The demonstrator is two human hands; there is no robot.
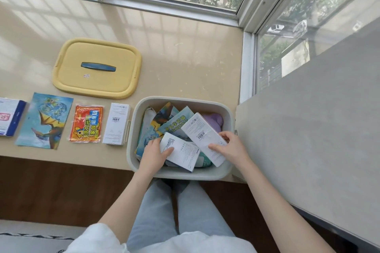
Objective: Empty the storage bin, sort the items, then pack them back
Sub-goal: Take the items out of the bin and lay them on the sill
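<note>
The grey bin stands at the near edge of the table, and both hands are in it: the left hand grips a small white box, thumb on top, while the right hand holds a longer white box, fingers curled over its far edge. Leaflets and a purple cloth lie beneath. Left of the bin a third white box, a red packet, a dragon print and a blue-edged box lie in a row, the yellow lid behind them.
</note>
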